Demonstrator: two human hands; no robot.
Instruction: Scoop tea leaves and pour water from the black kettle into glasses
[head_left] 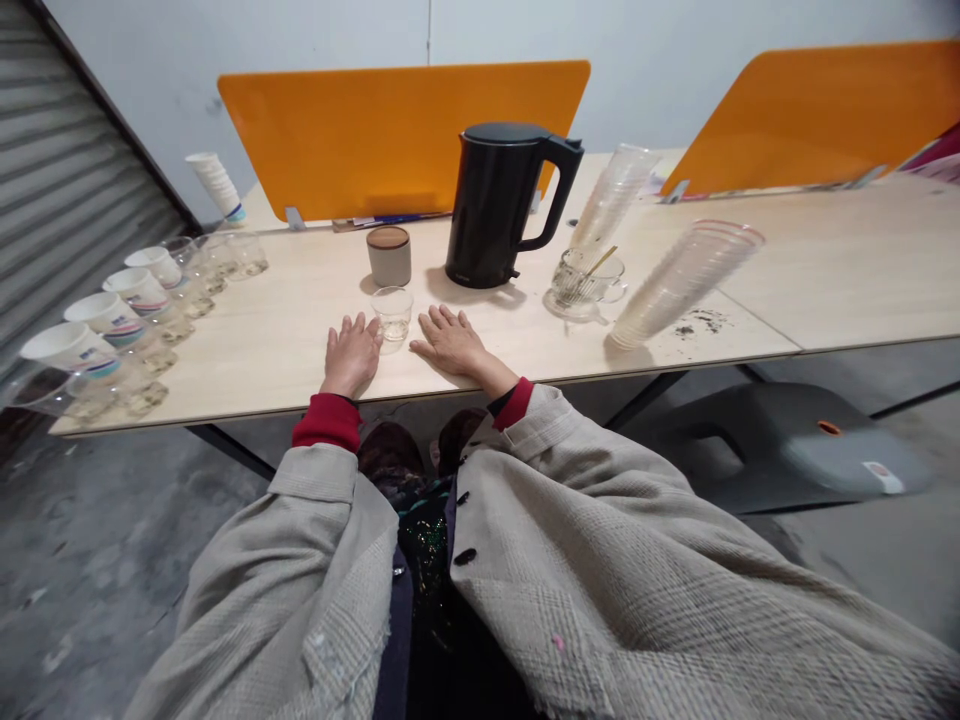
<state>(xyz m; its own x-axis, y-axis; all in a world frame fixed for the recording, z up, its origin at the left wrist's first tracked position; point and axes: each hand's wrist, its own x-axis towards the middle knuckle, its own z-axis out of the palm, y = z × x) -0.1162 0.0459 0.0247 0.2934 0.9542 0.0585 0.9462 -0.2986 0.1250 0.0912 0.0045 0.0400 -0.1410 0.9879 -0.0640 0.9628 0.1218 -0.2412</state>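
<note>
My left hand [352,355] lies flat on the table near its front edge, fingers stretched out. Flat on the tabletop too is my right hand [452,342], fingers a little apart. Between them stands a clear plastic cup [392,318], upright; whether my left fingertips touch it I cannot tell. Just behind the cup is a grey canister [389,262] with a brown lid. A black electric kettle [491,205] stands behind my right hand, its handle to the right. Neither hand holds anything.
Rows of paper cups [103,318] and clear cups [166,322] line the table's left end. Right of the kettle are a glass cup [589,280] with a stirrer and leaning plastic cup stacks [682,280]. Orange dividers [352,135] rise behind; a grey stool [787,440] stands right.
</note>
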